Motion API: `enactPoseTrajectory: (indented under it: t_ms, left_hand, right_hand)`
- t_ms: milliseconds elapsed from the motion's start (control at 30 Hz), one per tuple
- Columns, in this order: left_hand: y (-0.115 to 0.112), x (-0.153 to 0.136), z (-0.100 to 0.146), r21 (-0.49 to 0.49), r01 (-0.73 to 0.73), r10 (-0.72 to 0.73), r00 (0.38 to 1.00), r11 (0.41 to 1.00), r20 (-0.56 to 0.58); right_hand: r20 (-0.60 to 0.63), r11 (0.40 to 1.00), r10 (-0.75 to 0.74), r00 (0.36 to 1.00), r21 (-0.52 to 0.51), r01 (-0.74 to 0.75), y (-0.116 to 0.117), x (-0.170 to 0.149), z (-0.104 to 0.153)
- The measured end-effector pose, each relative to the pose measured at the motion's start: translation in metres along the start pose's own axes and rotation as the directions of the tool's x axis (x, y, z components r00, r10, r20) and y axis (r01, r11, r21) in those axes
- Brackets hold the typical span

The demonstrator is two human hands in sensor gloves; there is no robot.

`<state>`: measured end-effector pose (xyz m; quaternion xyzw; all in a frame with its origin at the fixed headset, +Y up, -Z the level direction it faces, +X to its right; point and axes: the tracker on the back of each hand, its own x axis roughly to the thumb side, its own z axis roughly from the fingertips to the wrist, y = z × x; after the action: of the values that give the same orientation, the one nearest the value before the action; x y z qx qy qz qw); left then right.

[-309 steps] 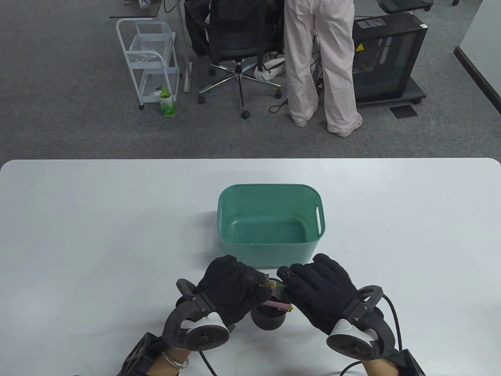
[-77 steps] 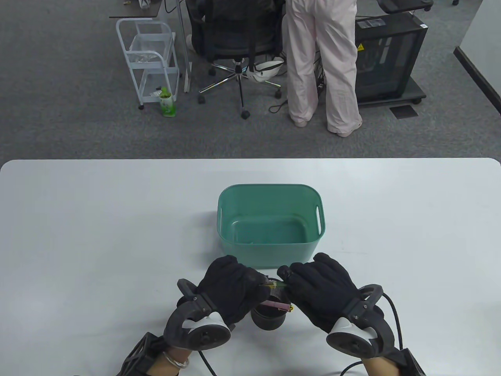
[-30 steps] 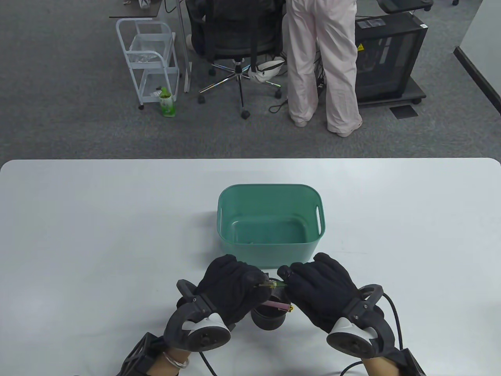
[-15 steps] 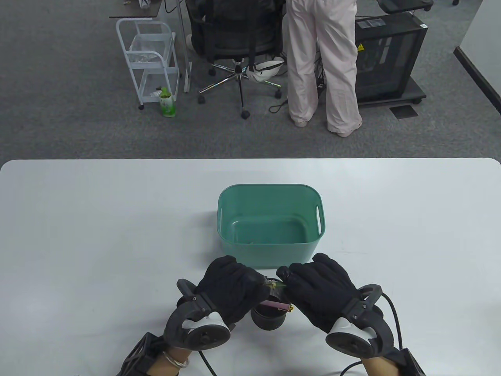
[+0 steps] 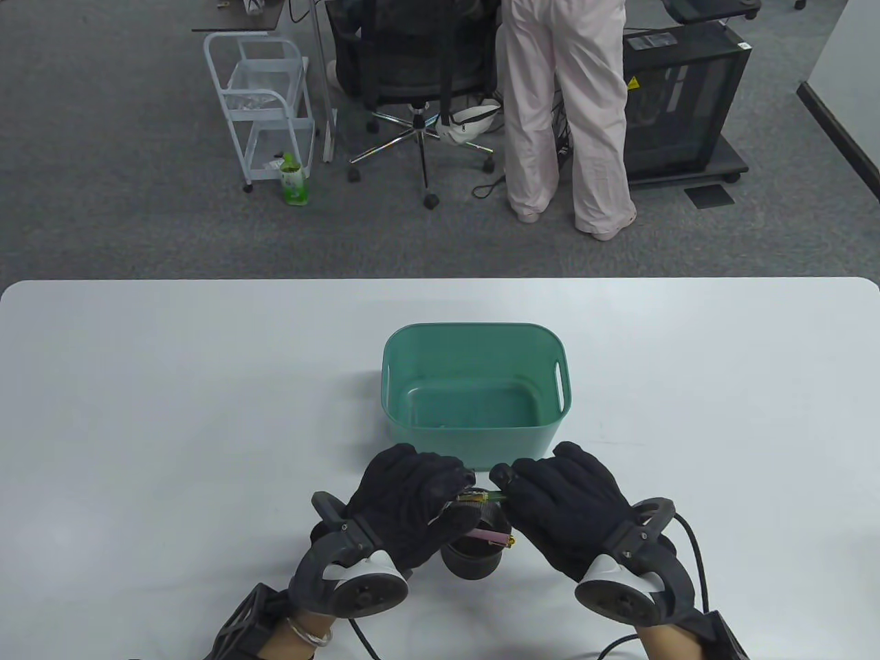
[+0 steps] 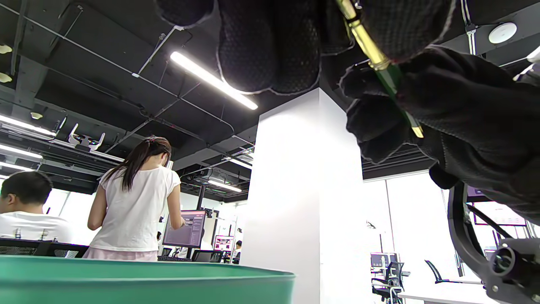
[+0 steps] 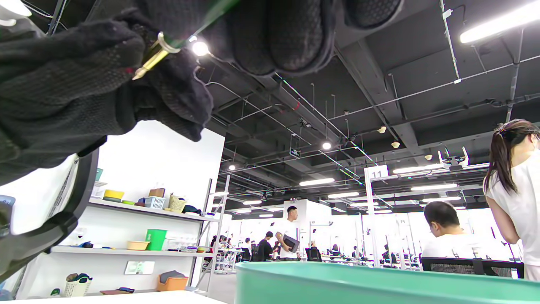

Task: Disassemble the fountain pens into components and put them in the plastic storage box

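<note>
Both gloved hands meet near the table's front edge, just in front of the teal storage box (image 5: 474, 385). Between them runs a green fountain pen (image 5: 481, 496) with gold trim. My left hand (image 5: 412, 498) pinches its gold end (image 6: 363, 36), my right hand (image 5: 557, 502) grips the green part (image 6: 390, 80). In the right wrist view the gold piece (image 7: 154, 55) pokes out between the two gloves. Below the hands stands a black pen cup (image 5: 474, 553) with a pink pen (image 5: 485, 535) lying across its mouth. The box's rim (image 6: 147, 270) shows low in the wrist views.
The white table (image 5: 172, 385) stretches wide to either side of the box. Beyond its far edge stand an office chair (image 5: 412, 75), a white cart (image 5: 265, 103) and a person in pink trousers (image 5: 564, 117).
Both hands have lifted slightly toward the box and the gap between them has widened a little, showing more of the green pen. The cup and the box have stayed put.
</note>
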<state>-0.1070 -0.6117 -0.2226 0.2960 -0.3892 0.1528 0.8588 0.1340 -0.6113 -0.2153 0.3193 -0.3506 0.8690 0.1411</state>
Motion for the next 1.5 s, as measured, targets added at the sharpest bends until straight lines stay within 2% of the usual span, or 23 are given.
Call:
enactPoseTrajectory:
  t_ms: [1500]
  left_hand:
    - [-0.0001, -0.0018, 0.0008, 0.01, -0.008, 0.008, 1.0, 1.0, -0.012]
  right_hand:
    - [-0.001, 1.0, 0.002, 1.0, -0.001, -0.002, -0.0003, -0.0003, 0.0002]
